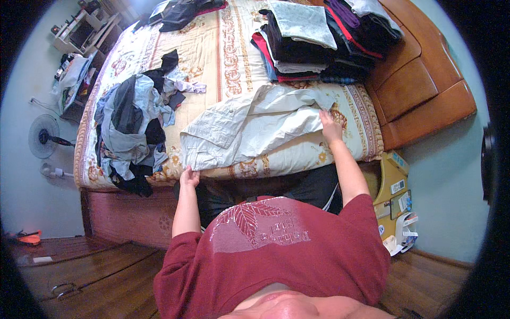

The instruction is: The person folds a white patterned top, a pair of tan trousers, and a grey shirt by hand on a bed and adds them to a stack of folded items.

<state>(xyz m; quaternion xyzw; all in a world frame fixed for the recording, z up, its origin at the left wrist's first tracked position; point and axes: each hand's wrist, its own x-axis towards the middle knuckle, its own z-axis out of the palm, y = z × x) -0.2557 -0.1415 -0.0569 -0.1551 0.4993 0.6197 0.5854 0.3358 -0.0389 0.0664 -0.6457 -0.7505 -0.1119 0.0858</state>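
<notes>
A pair of off-white cloth trousers (275, 123) lies spread sideways across the bed in front of me, wrinkled, with a buttoned pocket flap showing near its left part. At the near left corner, my left hand (189, 178) pinches the edge of the cloth by the bed's front edge. My right hand (331, 128) is at the trousers' right end, its fingers and thumb on the edge of the leg. The fingertips of both hands are partly hidden by the cloth.
A loose heap of clothes (129, 115) lies on the left of the patterned bedspread (211, 52). Stacks of folded clothes (303, 48) stand at the back right, against the wooden headboard (422, 87). Dark garments (179, 16) lie at the far edge. A fan (44, 136) stands left.
</notes>
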